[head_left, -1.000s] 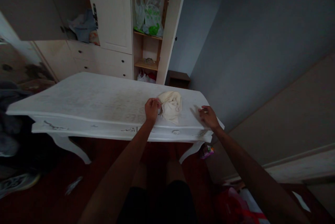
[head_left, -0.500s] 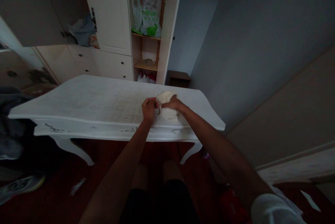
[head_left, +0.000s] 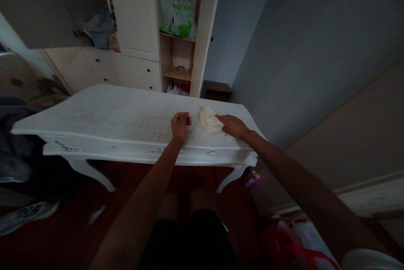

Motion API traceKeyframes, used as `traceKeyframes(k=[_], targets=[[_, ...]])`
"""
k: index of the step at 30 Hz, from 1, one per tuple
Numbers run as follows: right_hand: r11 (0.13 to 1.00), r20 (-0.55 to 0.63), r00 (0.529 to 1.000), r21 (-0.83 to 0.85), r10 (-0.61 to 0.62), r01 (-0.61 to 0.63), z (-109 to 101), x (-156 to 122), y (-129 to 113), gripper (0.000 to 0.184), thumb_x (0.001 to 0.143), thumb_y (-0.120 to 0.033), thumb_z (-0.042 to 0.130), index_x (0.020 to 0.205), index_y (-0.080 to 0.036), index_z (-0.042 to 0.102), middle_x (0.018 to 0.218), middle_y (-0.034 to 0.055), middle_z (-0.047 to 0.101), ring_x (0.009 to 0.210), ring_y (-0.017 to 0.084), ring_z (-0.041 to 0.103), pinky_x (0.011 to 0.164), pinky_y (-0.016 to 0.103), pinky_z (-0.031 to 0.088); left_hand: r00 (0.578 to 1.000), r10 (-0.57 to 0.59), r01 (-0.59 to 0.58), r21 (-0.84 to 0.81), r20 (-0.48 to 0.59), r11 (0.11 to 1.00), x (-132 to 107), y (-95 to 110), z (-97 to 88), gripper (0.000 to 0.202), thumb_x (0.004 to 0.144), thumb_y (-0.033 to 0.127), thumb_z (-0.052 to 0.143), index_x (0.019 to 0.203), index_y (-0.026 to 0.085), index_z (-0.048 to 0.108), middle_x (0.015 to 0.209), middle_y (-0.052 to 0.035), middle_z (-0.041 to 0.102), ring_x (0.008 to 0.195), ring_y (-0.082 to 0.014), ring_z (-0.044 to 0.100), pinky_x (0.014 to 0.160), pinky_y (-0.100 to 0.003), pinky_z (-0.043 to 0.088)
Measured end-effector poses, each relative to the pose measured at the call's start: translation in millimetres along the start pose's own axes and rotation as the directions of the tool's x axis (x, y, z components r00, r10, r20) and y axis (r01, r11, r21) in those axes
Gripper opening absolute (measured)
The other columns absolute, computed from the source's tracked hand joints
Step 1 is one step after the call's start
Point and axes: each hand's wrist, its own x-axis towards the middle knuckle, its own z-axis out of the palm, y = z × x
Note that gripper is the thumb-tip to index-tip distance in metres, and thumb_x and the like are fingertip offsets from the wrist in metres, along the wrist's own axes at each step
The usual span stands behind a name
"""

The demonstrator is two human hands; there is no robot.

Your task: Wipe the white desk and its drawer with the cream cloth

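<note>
A small cream cloth (head_left: 206, 119) lies bunched on the right part of a white table (head_left: 104, 114). My right hand (head_left: 232, 126) rests on the cloth's right side, fingers laid over it and gripping its edge. My left hand (head_left: 179, 123) is curled into a loose fist on the tabletop just left of the cloth, a small gap apart from it. Whether anything is inside that fist is hidden.
Behind the table stands a cream wardrobe (head_left: 132, 13) with an open shelf section holding plastic bags (head_left: 178, 9). A small dark stool (head_left: 216, 90) sits by the grey wall. Clothes lie at the left and shoes and litter on the red floor (head_left: 78, 219).
The cloth has been drawn to the right by my right hand. My left hand has let go of it and stays curled on the table.
</note>
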Motion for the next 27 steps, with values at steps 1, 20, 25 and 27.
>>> traceKeyframes(k=[1,20,25,27], targets=[[1.0,-0.005,1.0,0.019,-0.02,0.02,2,-5,7,0.068,0.075,-0.005,0.049,0.142,-0.01,0.042,0.141,0.0124,0.05,0.126,0.026,0.048,0.109,0.038,0.036,1.0,-0.004,0.004,0.006,-0.004,1.0,0,0,0.3,0.014,0.071,0.026,0.058,0.078,0.014,0.061,0.063,0.0008,0.059,0.052,-0.0096,0.054,0.051,-0.022,0.044],[0.135,-0.129,0.667,0.99,0.734,0.044,65,-49,79,0.06,0.069,-0.072,0.064,0.1,-0.02,0.065,0.108,0.01,0.068,0.101,0.021,0.064,0.101,0.04,0.046,0.994,0.04,-0.017,0.227,-0.097,0.974,-13,12,8.5,0.051,0.096,0.05,0.031,0.074,0.014,0.06,0.04,0.0029,0.042,0.029,-0.0082,0.032,0.033,-0.021,0.022],[-0.006,-0.082,0.596,0.99,0.799,0.144,70,-57,83,0.038,0.064,-0.053,0.077,0.075,-0.018,0.067,0.073,0.0038,0.068,0.066,0.015,0.064,0.078,0.035,0.057,0.988,0.112,-0.079,0.271,-0.11,0.959,-9,4,4.1,0.039,0.095,0.047,0.037,0.074,0.017,0.051,0.051,0.0018,0.052,0.036,-0.0092,0.044,0.037,-0.02,0.031],[-0.033,-0.046,0.584,0.992,0.81,0.123,68,-59,79,0.029,0.063,-0.042,0.079,0.074,-0.017,0.068,0.068,0.003,0.067,0.061,0.014,0.063,0.071,0.031,0.057,0.977,0.186,-0.153,0.273,-0.101,0.95,-5,1,0.1,0.034,0.093,0.044,0.043,0.076,0.017,0.054,0.056,0.0012,0.054,0.042,-0.0091,0.048,0.041,-0.02,0.035]])
